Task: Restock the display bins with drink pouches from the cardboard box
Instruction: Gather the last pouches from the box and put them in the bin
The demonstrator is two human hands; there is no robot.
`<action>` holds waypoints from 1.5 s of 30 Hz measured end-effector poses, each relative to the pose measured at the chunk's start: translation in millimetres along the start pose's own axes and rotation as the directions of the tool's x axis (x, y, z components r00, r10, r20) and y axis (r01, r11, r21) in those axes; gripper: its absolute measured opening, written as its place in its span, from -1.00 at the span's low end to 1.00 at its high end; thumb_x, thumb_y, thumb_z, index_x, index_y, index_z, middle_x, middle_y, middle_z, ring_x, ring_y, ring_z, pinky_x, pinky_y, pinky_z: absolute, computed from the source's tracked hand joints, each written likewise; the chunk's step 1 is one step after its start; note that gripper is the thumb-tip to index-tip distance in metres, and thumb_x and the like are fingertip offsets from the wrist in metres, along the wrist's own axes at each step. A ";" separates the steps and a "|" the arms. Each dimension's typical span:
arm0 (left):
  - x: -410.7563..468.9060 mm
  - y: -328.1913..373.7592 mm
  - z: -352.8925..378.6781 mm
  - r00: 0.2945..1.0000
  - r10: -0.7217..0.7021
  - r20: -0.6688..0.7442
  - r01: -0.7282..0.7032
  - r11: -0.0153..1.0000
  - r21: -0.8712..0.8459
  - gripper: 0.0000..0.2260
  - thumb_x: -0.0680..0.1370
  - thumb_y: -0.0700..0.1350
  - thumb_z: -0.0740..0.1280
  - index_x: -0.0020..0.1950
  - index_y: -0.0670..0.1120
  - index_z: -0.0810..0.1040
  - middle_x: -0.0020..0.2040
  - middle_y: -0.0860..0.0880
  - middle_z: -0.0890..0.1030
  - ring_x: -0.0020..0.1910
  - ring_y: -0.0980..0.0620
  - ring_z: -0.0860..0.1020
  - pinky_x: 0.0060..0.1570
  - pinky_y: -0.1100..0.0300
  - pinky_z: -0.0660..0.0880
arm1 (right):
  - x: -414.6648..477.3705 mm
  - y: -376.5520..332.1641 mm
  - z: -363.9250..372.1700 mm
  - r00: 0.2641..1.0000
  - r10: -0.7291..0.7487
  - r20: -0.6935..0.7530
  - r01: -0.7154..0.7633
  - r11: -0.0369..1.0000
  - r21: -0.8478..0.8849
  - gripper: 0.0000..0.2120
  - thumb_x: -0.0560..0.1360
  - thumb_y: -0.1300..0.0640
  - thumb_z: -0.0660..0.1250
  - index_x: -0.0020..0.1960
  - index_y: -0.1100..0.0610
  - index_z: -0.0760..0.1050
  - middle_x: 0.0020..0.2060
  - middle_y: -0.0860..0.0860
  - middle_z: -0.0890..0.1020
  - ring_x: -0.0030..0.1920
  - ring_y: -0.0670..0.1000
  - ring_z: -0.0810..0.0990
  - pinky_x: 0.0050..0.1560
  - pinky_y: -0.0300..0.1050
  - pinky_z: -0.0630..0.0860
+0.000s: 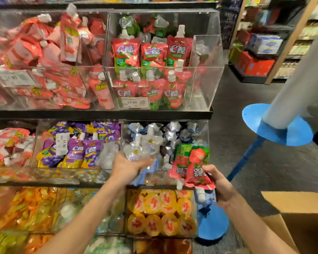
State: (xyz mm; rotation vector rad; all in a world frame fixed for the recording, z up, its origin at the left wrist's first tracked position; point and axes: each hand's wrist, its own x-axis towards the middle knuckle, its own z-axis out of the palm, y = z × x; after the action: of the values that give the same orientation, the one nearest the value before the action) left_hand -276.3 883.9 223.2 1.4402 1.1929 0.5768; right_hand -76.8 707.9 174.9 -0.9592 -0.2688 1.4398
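Landmark: the white-pouch bin [206,133], clear acrylic, on the middle shelf.
Left hand [129,166]: at the front of that bin, fingers round a white spouted pouch [136,153]. It is motion-blurred, so the exact grip is unclear.
Right hand [218,184]: just off the bin's front right corner, clenched round a bunch of strawberry pouches [197,168], spouts pointing down.
Strawberry bin [206,85]: directly above the landmark, part filled, with room at its right side.
Cardboard box [297,222]: below and right of the landmark; its contents are out of sight.
Handling: the pouches look like soft, slick foil with shifting liquid inside — likely floppy, modest in weight and apt to slide when bunched. The stiff spout neck or the top seam should give the surest hold.
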 end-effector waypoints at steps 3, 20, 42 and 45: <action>25.7 4.4 -0.1 0.994 0.038 -0.104 -0.020 0.986 0.168 -0.71 0.27 -0.02 0.66 -0.14 -0.07 0.68 -0.29 0.01 0.70 -0.31 -0.02 0.65 -0.32 0.11 0.55 | 5.6 -17.2 -5.4 0.996 0.079 0.035 -0.078 0.997 -0.030 -0.33 -0.16 -0.01 0.74 -0.13 0.28 0.71 -0.16 0.21 0.72 -0.25 0.14 0.70 -0.17 -0.04 0.65; 36.5 -9.6 2.3 0.891 0.417 -0.178 -0.104 0.572 0.814 -0.40 0.44 0.01 0.55 0.28 -0.09 0.25 0.13 -0.15 0.52 0.00 -0.21 0.56 -0.23 -0.05 0.50 | 31.6 -24.1 22.6 0.988 0.135 -0.069 -0.145 0.975 -0.171 -0.20 -0.13 -0.04 0.70 0.01 0.26 0.54 -0.23 0.16 0.67 -0.37 0.10 0.64 -0.35 -0.10 0.60; 56.4 26.6 8.0 0.974 0.197 0.112 -0.215 0.959 0.183 -0.74 0.57 -0.04 0.33 0.19 -0.04 0.36 0.08 -0.09 0.58 0.00 -0.06 0.55 -0.07 0.04 0.48 | 6.0 -32.0 43.6 0.987 -0.060 -0.147 0.046 0.994 -0.096 -0.06 -0.12 -0.01 0.72 0.18 0.31 0.55 -0.06 0.28 0.70 -0.23 0.18 0.72 -0.31 -0.03 0.64; 63.1 18.1 27.1 0.924 0.302 0.233 -0.346 0.921 0.179 -0.79 0.53 -0.12 0.46 0.05 0.00 0.45 -0.11 -0.02 0.59 -0.15 0.04 0.55 -0.16 0.15 0.43 | 3.0 -37.4 43.1 0.988 -0.052 -0.144 0.042 0.996 -0.073 -0.18 -0.06 -0.02 0.72 0.11 0.31 0.61 -0.07 0.28 0.70 -0.23 0.18 0.72 -0.32 -0.02 0.64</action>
State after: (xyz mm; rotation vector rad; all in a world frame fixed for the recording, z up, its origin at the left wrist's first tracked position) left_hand -223.4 930.8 216.2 1.8590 0.8798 0.5208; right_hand -79.1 733.2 226.2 -1.1027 -0.2329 1.3172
